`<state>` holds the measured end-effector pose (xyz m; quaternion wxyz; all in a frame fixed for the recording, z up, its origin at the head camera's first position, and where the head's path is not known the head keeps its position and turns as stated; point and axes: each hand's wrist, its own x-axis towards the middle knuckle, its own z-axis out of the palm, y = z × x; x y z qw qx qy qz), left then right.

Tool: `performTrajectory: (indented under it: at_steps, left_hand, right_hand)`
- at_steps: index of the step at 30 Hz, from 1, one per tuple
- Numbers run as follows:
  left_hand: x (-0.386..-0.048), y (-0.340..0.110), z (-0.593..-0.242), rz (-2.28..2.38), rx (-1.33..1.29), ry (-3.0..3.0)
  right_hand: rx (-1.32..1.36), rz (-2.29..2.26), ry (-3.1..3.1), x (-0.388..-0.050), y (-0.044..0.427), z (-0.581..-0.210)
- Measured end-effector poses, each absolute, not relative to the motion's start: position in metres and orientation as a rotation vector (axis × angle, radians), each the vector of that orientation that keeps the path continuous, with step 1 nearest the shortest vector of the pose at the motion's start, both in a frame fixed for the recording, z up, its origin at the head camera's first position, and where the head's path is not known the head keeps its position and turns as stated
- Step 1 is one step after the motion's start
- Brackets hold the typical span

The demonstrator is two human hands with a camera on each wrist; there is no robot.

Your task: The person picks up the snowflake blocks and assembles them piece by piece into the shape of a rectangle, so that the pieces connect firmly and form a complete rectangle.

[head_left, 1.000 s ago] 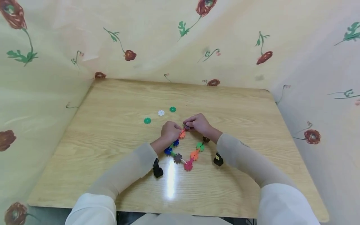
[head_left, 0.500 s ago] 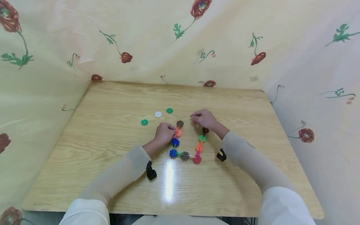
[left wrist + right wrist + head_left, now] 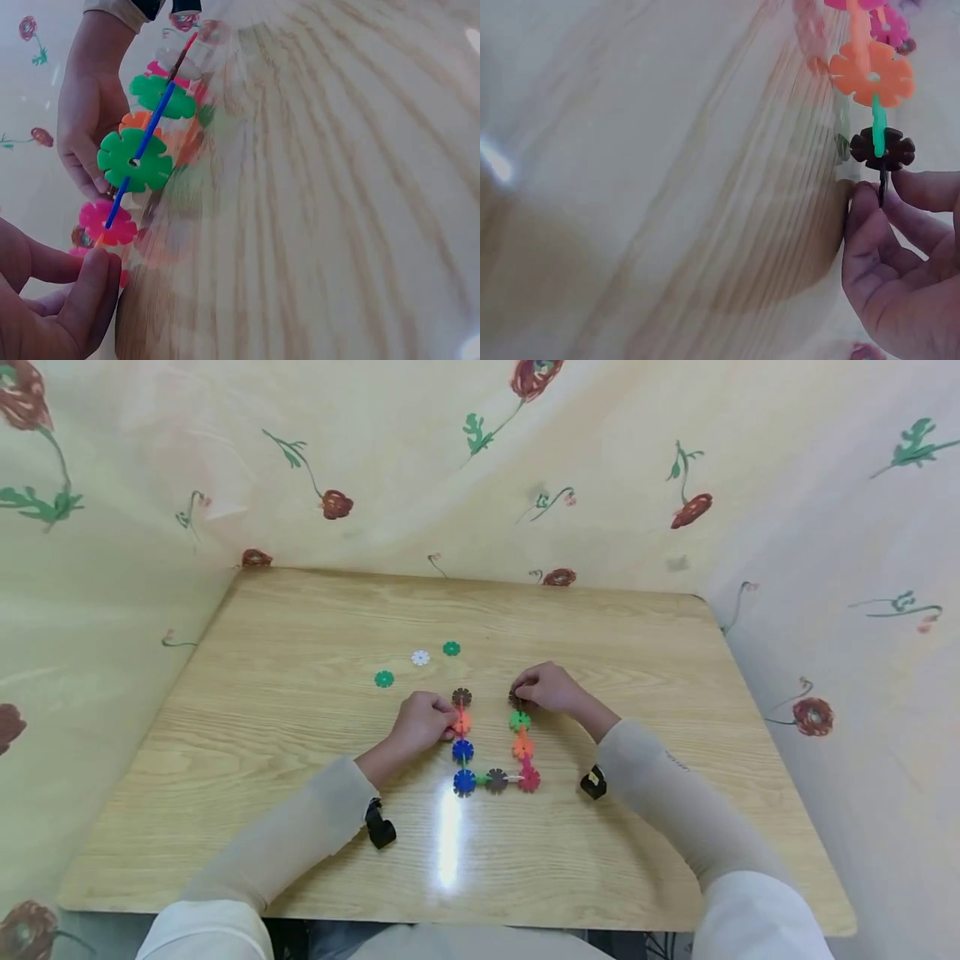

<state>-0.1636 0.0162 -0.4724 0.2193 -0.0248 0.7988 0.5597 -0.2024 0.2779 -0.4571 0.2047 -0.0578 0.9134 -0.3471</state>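
A chain of interlocking flower-shaped plastic discs lies on the table in a squared U, its far side unjoined. My left hand (image 3: 423,718) pinches an orange disc (image 3: 464,722) on the left arm of the U, below a brown end disc (image 3: 462,697). My right hand (image 3: 552,687) pinches the brown disc (image 3: 883,148) at the right arm's far end, partly covered by the fingers in the head view. Below it are a green disc (image 3: 519,720), an orange one (image 3: 522,746) and a pink corner disc (image 3: 529,779). A blue disc (image 3: 464,782) marks the left corner.
Loose discs lie beyond the left hand: a green disc (image 3: 384,678), a white disc (image 3: 420,657) and another green disc (image 3: 452,648). Flower-patterned cloth (image 3: 420,468) stands behind and beside the wooden table (image 3: 637,635).
My right hand has left the brown disc on the left arm and moved right to the other end disc. My left hand has shifted left, and the chain has straightened into a squarer U.
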Motion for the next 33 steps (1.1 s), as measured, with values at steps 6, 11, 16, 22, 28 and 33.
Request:
performTrajectory:
  at_steps: [6, 11, 16, 22, 28, 33]
  left_hand:
    - [-0.176, 0.006, -0.474, 1.555, -0.033, 2.193]
    - [-0.194, 0.009, -0.469, 1.531, -0.076, 2.222]
    - [-0.212, 0.018, -0.467, 1.473, -0.089, 2.229]
    - [-0.222, 0.023, -0.474, 1.413, -0.036, 2.145]
    - [-0.227, 0.016, -0.477, 1.494, -0.042, 2.028]
    - [-0.227, 0.010, -0.480, 1.532, -0.053, 1.957]
  right_hand:
    - [-0.428, -0.647, 2.594, -0.220, 0.260, -0.436]
    - [-0.510, -0.512, 2.642, -0.263, 0.228, -0.428]
    - [-0.612, -0.382, 2.667, -0.297, 0.191, -0.447]
    - [-0.659, -0.271, 2.670, -0.301, 0.179, -0.462]
    - [-0.588, -0.516, 2.666, -0.290, 0.194, -0.457]
    - [-0.564, -0.728, 2.667, -0.255, 0.211, -0.453]
